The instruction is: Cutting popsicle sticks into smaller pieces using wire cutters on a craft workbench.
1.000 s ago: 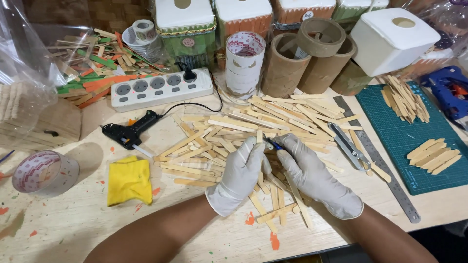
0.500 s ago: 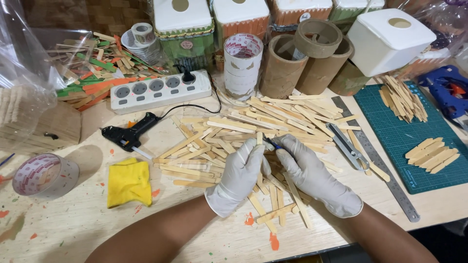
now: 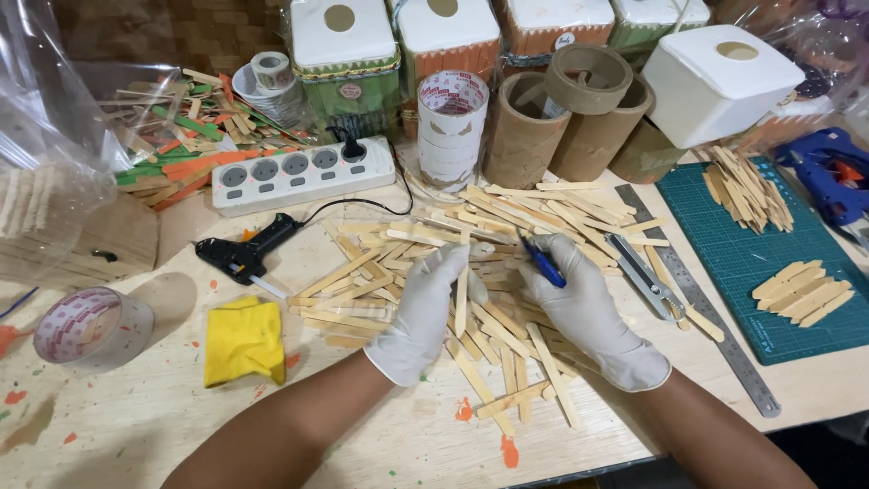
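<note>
Both my hands wear white gloves and rest over a heap of flat wooden craft sticks [image 3: 534, 213] on the pale worktable [image 3: 136, 417]. My left hand [image 3: 425, 312] pinches one wooden stick [image 3: 462, 294] that stands nearly upright between its fingers. My right hand [image 3: 584, 308] grips a blue pen [image 3: 543, 264] with its tip against that stick's upper end. More sticks lie spread under and between my wrists.
A black glue gun [image 3: 240, 256], white power strip [image 3: 303, 175], yellow cloth [image 3: 243, 340] and tape roll [image 3: 90, 326] lie left. Cardboard tubes [image 3: 552, 122] and boxes stand behind. Right are a metal ruler [image 3: 697, 299], cutter [image 3: 643, 276], green cutting mat [image 3: 751, 254] and blue glue gun [image 3: 828, 172].
My hands stay almost in place. The pen tip has shifted slightly along the stick held in my left hand.
</note>
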